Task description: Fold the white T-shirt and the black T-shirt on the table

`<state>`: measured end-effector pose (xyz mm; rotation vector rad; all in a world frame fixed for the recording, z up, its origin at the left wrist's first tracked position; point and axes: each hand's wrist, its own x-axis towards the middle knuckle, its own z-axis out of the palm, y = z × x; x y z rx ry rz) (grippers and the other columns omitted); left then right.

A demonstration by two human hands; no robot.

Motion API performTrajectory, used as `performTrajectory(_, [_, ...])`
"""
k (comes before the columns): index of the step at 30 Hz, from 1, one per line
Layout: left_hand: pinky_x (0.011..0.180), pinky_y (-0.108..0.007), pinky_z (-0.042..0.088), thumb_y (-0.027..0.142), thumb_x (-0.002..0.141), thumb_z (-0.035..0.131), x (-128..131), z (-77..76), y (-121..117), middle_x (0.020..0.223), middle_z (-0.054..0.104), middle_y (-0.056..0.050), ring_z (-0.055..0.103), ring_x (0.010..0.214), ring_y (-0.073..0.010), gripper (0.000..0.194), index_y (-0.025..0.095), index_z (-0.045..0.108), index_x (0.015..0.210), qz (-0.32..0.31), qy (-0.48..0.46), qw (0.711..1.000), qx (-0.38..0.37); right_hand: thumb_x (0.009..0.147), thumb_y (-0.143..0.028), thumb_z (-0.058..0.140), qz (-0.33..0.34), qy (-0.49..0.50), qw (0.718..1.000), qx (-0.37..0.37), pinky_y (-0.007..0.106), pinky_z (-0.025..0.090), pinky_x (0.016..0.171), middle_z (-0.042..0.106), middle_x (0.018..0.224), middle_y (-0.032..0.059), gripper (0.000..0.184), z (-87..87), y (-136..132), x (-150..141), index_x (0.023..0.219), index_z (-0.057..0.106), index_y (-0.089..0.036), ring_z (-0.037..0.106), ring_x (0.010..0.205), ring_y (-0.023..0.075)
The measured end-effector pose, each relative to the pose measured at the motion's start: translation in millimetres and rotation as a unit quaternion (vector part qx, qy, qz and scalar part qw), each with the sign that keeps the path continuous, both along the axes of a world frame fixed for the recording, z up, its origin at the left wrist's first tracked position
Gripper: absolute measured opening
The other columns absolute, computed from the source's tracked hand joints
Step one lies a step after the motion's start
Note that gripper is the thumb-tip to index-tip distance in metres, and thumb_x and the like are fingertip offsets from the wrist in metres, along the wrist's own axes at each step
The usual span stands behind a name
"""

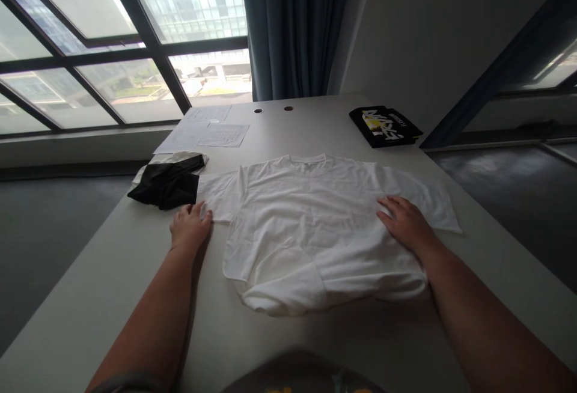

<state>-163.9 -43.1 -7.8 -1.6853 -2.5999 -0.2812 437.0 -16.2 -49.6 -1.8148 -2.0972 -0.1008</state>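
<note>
A white T-shirt (306,219) lies spread on the table, collar away from me and both sleeves out to the sides. Its lower part is rumpled, and the hem nearest me is bunched into folds. My left hand (190,226) rests at the cuff of the left-lying sleeve, fingers slightly bent and apart, thumb at the sleeve's edge. On the right side of the shirt's body lies my right hand (406,222), palm down with its fingers spread on the fabric. Just beyond my left hand is a crumpled black and white garment (169,184).
A folded black garment (385,126) with white and yellow print sits at the far right of the white table (288,345). Paper sheets (223,134) lie at the far left. Two round holes show near the back edge, before a blue curtain (295,32) and windows.
</note>
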Motion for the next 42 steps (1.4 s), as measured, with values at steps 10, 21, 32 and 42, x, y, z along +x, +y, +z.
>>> performTrajectory(10, [0.111,-0.055,0.044,0.041,0.100,0.045,4.3,-4.0,8.1,0.144,0.058,-0.017,0.053,0.133,-0.0370,0.049,0.022,0.066,0.140,0.011,-0.026,0.999,0.020,0.095,-0.046,0.049,-0.022,-0.010,1.000,-0.017,0.053,0.044,0.112,0.060,0.144,0.0148,0.050,-3.4,4.0,-7.2,0.137,0.067,-0.024,0.057,0.133,0.0337])
performTrajectory(21, [0.088,-0.039,0.053,0.049,0.093,0.055,-9.1,4.3,3.7,0.101,0.074,-0.011,0.069,0.096,-0.0288,0.034,0.020,0.068,0.106,0.048,-0.105,0.986,0.121,0.094,-0.044,0.052,-0.019,0.016,0.999,-0.037,0.055,0.041,0.114,0.058,0.147,0.0148,0.050,-0.2,2.5,-8.2,0.138,0.066,-0.025,0.053,0.136,0.0361])
performTrajectory(32, [0.099,-0.034,0.051,0.035,0.093,0.051,-2.3,34.6,28.2,0.118,0.074,-0.011,0.068,0.107,-0.0255,0.046,0.016,0.069,0.131,-0.068,-0.129,0.982,0.123,0.094,-0.043,0.050,-0.015,0.012,0.999,-0.041,0.053,0.041,0.114,0.058,0.146,0.0158,0.051,2.2,2.0,-9.5,0.138,0.066,-0.022,0.055,0.135,0.0344])
performTrajectory(42, [0.111,-0.036,0.047,0.035,0.099,0.050,103.0,95.1,62.0,0.138,0.067,-0.009,0.064,0.124,-0.0265,0.043,0.018,0.065,0.136,-0.321,-0.082,0.940,0.078,0.093,-0.040,0.050,-0.003,0.015,0.999,-0.034,0.052,0.041,0.115,0.059,0.144,0.0164,0.050,1.0,2.4,-9.3,0.137,0.067,-0.021,0.055,0.135,0.0337])
